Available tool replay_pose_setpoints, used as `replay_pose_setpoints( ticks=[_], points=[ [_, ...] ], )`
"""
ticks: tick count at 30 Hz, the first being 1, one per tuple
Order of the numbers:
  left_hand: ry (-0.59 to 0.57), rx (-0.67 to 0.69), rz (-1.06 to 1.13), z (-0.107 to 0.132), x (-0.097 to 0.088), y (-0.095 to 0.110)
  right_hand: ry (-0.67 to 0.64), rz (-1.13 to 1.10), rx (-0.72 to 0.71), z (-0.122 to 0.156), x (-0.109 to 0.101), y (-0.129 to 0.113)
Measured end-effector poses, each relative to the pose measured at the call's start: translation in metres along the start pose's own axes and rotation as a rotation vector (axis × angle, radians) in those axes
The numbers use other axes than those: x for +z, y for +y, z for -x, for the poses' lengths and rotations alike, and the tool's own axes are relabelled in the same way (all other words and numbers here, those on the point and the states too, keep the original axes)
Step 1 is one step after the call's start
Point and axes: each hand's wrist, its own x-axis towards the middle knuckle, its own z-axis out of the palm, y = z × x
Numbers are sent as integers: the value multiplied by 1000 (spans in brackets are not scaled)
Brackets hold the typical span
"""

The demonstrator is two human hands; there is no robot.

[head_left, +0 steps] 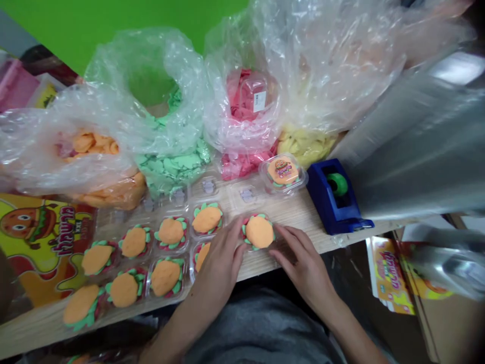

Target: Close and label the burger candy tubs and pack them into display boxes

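Note:
A toy burger (259,231), with an orange bun top over green and red layers, sits in a small clear plastic box near the table's front edge. My left hand (222,253) grips the left side of this box with curved fingers. From the right, the fingertips of my right hand (303,258) press against the other side, thumb and forefinger apart. Left of my hands, several similar burgers stand in open clear boxes in two rows, one burger (202,255) partly hidden by my left hand. Behind is a closed box (284,172) with a printed label on its lid.
Clear bags along the back hold orange pieces (96,144), green pieces (174,164), red pieces (246,162) and yellow pieces (306,144). A blue tape dispenser (335,197) stands right of my hands. Printed cards (390,275) lie lower right; a colourful printed sheet (41,242) is at left.

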Motion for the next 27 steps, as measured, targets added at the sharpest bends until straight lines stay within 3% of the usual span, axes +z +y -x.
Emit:
replay_pose_setpoints(
  ticks=[6, 11, 17, 21, 27],
  points=[
    [-9, -222, 82, 9, 6, 14, 1, 37, -33, -4, 1, 2],
    [-85, -184, 124, -1, 4, 15, 22, 21, -13, -2, 1, -1],
    [49, -93, -102, -14, 9, 8, 37, 11, 54, 0, 5, -8],
    [99, -102, -158, -16, 13, 3, 2, 36, 24, 0, 9, -11],
    [17, -49, -169, -22, 9, 0, -44, 297, -97, -4, 12, -5]
  ],
)
